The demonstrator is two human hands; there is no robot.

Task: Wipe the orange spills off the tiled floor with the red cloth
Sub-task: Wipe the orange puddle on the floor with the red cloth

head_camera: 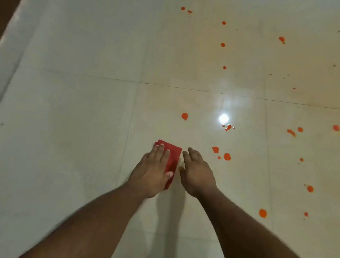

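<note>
**Red cloth under the left hand, orange drops all around**

Red and folded, the cloth (pixel 170 158) lay on the pale tiled floor (pixel 84 111) just below the middle of the view. The left hand (pixel 153 172) rested on top of it, fingers straight along the fabric and the thumb hooked over its right edge, holding it. The right hand (pixel 197 172) sat just beside the cloth at 3 o'clock, fingers relaxed and loosely extended, grasping nothing. Orange spills (pixel 227 156) dotted the tiles from 12 to 4 o'clock of the hands, the nearest pair near the right fingertips. A bright light reflection (pixel 223 118) shone on the floor at 1 o'clock.
</note>
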